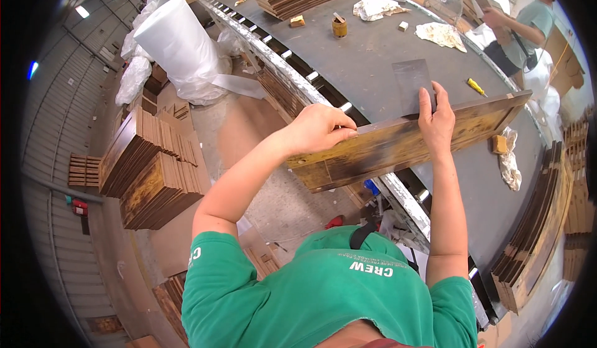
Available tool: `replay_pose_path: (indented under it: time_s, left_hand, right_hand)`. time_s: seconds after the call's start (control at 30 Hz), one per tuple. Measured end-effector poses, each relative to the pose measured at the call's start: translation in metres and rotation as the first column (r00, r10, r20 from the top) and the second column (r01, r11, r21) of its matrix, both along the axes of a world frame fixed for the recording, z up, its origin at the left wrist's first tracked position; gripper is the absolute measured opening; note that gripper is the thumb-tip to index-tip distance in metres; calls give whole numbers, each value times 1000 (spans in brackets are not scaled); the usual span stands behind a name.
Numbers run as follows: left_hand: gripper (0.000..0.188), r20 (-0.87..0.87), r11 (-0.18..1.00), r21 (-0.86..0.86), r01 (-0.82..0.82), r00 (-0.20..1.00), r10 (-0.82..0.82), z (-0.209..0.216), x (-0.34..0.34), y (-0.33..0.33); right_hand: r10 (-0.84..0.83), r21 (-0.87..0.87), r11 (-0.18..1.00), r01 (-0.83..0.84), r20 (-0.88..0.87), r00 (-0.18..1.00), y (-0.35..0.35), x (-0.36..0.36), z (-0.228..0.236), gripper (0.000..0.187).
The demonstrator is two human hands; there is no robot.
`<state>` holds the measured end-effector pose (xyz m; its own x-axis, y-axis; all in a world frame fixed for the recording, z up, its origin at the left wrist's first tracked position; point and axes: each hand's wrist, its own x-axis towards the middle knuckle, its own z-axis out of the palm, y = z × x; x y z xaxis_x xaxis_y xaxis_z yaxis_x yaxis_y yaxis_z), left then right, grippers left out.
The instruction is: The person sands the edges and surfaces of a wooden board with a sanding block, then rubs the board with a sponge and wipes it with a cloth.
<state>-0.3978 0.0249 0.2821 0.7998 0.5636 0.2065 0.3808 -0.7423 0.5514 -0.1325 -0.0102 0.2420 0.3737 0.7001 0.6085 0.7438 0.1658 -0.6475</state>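
we hold a long wooden board (385,146), mottled yellow and dark brown, on its edge at a slant in front of us, its left end out over the floor and its right end above a dark-topped bench (367,74). our left hand (320,129) is clamped on the board's upper edge near that left end, thumb and fingers pinched together. our right hand (437,123) lies against the board's near face, fingers pointing up past the upper edge, thumb and forefinger slightly apart; we cannot tell how firmly it grips.

just beyond those fingertips is a grey rectangular sheet (409,80); whether we touch it is unclear. a yellow-handled tool (477,87) lies on the bench to its right. farther back are an amber jar (339,28) and crumpled cloths (440,36). a tan block (499,144) sits near the board's right end. at upper right stands another person (533,26).
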Motion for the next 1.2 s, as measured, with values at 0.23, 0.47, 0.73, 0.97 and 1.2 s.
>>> replay_pose_path:
  time_s: [0.23, 0.47, 0.73, 0.97, 1.2]
  left_hand:
    - [24, 142, 926, 19, -377, 918, 371, -6, 22, -41]
    - [18, 290, 819, -58, -571, 775, 561, -20, 33, -52]
    - [18, 314, 776, 66, -627, 751, 581, -23, 37, -60]
    - [19, 222, 796, -199, -572, 765, 605, -9, 36, -51]
    - [18, 237, 824, -289, -488, 797, 555, -5, 30, -60]
  right_hand:
    - [-5, 34, 999, 5, -4, 1000, -1, 1, -1, 36]
    - [31, 83, 996, -30, -11, 999, 1, -1, -4, 35]
    - [51, 72, 996, -50, -11, 999, -1, -1, -4, 36]
    - [36, 83, 996, -37, 13, 999, 3, 1, -5, 38]
    - [32, 88, 996, -34, 26, 999, 5, 2, -10, 38]
